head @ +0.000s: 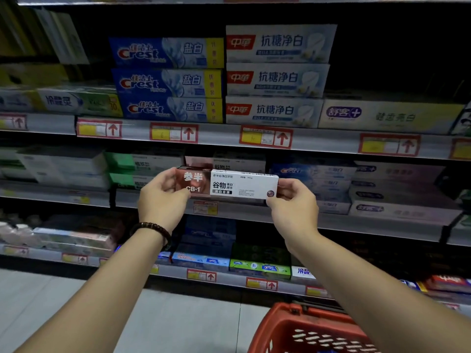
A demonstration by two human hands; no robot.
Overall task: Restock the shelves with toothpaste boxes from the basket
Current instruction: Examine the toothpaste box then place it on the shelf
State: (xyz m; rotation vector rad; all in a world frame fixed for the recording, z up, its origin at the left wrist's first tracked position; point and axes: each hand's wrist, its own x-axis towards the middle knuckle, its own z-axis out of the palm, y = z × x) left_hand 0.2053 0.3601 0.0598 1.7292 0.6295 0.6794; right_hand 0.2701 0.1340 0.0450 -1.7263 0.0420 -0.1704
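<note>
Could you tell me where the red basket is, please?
Head view, bottom right: the red basket is below the right forearm, in front of the lowest shelf.

Three Crest boxes [168, 81], three white red-logo boxes [276, 80], one brown-and-white box [229, 184] and one red basket [285, 324] show.

I have the toothpaste box [226, 184] lying level at the centre of my view. My left hand [163, 197] holds its 9 o'clock end and my right hand [293, 202] its 3 o'clock end, in front of the middle shelf [336, 221]. At 12 o'clock, on the upper shelf [219, 137], a three-high Crest stack [168, 80] touches another three-box stack [275, 77] at its 3 o'clock. The basket [285, 317] sits low at 5 o'clock, beneath my right forearm.
</note>
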